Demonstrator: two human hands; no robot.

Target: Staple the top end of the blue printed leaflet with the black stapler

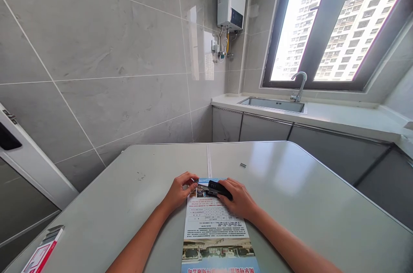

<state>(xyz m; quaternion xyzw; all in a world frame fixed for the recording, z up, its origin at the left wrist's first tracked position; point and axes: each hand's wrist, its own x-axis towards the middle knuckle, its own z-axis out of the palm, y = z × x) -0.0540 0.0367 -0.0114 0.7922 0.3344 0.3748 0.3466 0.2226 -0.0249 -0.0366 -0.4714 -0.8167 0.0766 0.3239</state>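
Note:
A black stapler [221,189] lies in my right hand [238,197], whose fingers wrap round its rear part. The stapler points left, over the upper end of a printed leaflet [216,223]. My left hand [182,188] is at the stapler's front end, thumb and fingers pinched together near the metal part; what they hold there is too small to make out. The leaflet lies flat on the table, with a blue strip at the far end and a picture at the near end.
The pale table [274,208] bears a short strip of staples [243,165], small dark bits [141,176] at the left and a red and white box [43,251] at the near left edge. Beyond are a counter [348,114] with a sink [274,104], and a tiled wall.

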